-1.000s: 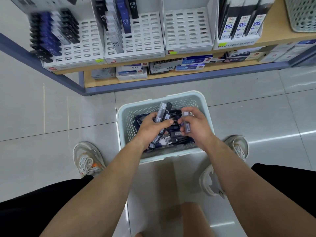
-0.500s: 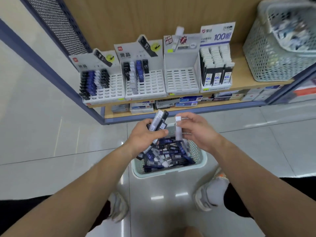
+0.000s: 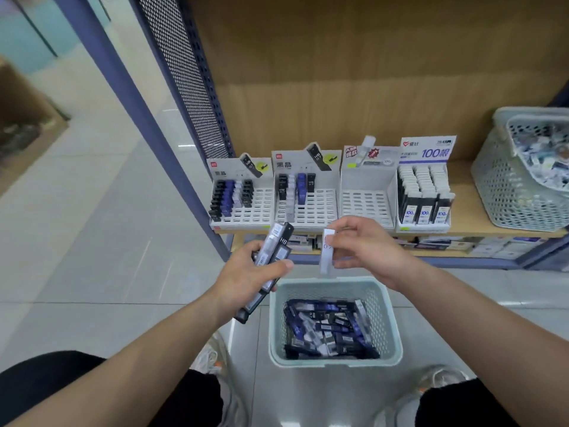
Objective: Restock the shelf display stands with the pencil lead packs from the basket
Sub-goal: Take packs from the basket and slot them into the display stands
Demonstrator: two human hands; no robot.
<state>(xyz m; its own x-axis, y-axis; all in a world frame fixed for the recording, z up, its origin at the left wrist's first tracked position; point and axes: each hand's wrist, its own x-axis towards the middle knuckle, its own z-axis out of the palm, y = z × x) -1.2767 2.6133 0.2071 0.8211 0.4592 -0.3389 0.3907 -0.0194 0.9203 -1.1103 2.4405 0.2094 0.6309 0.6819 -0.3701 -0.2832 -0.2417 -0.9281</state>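
Head view: left hand grips black slim lead packs, right hand pinches one white pack, both above pale-green plastic basket on glossy grey tiles; white display stands line the wooden shelf front edge.

Premises: stationery shop, sales floor. Ahead of your left hand and right hand: a wooden shelf in a blue metal frame, carrying four printed card display stands slotted for pencil lead packs, one headed "100". Just beyond your right hand: boxed stock on the lower tier. Left of your left hand: glossy tiled aisle floor.
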